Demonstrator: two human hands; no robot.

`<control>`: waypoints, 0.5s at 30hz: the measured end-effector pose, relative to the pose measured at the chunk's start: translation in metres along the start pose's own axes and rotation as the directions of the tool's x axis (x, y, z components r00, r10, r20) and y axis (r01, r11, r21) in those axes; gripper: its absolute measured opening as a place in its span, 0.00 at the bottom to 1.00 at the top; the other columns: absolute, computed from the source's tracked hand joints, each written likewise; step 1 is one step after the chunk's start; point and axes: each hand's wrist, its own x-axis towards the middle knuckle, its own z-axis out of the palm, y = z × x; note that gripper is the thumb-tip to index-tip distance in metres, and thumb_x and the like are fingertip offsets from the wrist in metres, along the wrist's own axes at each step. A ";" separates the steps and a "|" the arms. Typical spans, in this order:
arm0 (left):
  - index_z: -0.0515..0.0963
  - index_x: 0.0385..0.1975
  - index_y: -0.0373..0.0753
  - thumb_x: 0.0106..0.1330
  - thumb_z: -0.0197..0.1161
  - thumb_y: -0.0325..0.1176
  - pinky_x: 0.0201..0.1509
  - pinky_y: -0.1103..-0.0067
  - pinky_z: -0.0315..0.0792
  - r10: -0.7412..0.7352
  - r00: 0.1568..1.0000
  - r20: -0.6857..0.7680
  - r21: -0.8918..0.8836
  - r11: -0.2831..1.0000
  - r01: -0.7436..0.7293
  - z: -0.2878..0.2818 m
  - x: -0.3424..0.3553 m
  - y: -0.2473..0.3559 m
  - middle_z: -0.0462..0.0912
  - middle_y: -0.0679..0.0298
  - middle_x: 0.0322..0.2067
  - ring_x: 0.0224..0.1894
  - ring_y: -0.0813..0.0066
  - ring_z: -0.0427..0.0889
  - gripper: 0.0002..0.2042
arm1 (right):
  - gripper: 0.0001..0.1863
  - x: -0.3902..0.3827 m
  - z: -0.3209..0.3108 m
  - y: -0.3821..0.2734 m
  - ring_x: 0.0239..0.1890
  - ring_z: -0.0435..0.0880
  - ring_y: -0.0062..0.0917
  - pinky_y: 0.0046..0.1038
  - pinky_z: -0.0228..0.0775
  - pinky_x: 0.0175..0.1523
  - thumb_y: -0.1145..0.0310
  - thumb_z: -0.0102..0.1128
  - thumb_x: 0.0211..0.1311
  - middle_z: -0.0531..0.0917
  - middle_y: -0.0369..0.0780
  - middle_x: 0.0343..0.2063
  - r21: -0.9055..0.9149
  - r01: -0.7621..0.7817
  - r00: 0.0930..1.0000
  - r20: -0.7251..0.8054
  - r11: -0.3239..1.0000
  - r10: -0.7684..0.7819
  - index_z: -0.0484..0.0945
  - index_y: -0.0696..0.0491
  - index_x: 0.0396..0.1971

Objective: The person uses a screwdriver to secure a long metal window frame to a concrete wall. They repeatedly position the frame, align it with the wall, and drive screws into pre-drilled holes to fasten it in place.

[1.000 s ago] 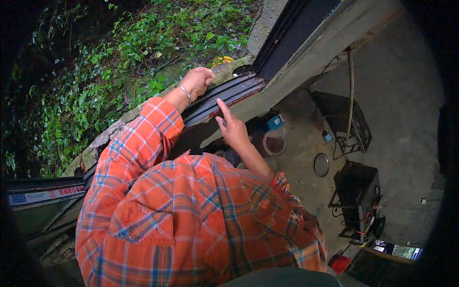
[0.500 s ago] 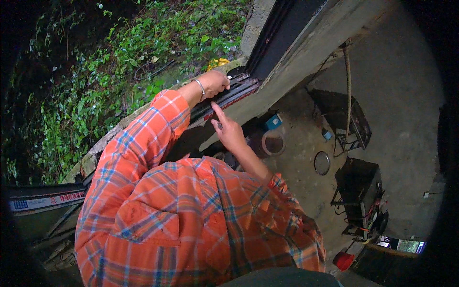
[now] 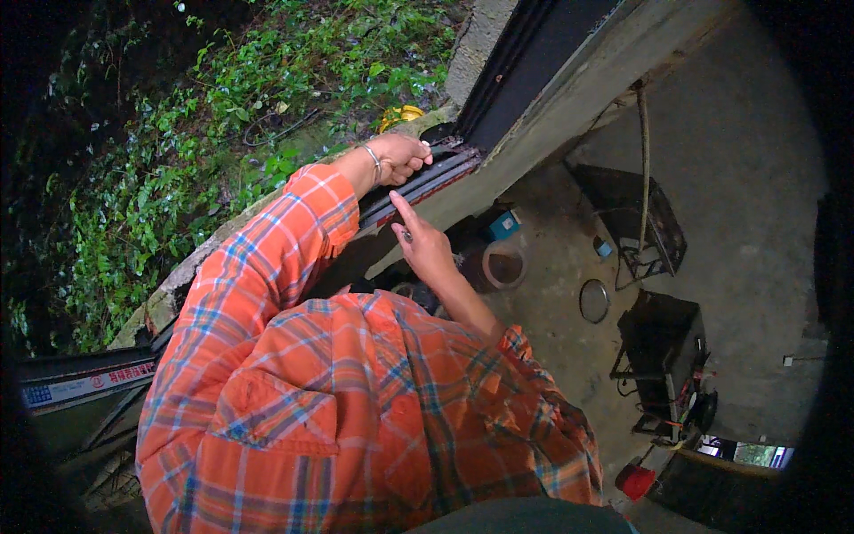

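A dark metal window frame with parallel tracks (image 3: 449, 172) runs along the sill in front of me. Over its outer side, near the corner, is my left hand (image 3: 400, 158), a metal bracelet on its wrist. Its fingers are closed in a pinch, with a small whitish spot at their tips; what it is I cannot make out. My right hand (image 3: 429, 249) is by the inner edge of the frame, index finger stretched toward the track, the other fingers curled. A small dark, shiny bit shows between them, too small to name.
Green plants (image 3: 267, 107) grow outside beyond the concrete ledge (image 3: 213, 238), with a yellow object (image 3: 402, 116) there. A dark upright frame (image 3: 520, 71) rises at the corner. Inside, below right, are a round tub (image 3: 504, 265), a blue box (image 3: 504, 225), a black metal stand (image 3: 663, 338) and a red object (image 3: 634, 481).
My left hand has shifted slightly to the right along the frame. My right hand has moved very little, its finger still pointing at the track. The view has turned slightly.
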 end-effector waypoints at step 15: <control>0.69 0.29 0.40 0.63 0.47 0.34 0.10 0.89 0.44 0.118 0.993 0.025 -0.204 0.973 -0.111 -0.008 -0.040 0.002 0.58 0.76 0.10 0.08 0.88 0.51 0.06 | 0.30 -0.001 0.000 -0.002 0.31 0.76 0.42 0.34 0.68 0.31 0.71 0.55 0.52 0.77 0.47 0.34 -0.012 -0.014 1.000 -0.011 1.000 0.014 0.58 0.39 0.56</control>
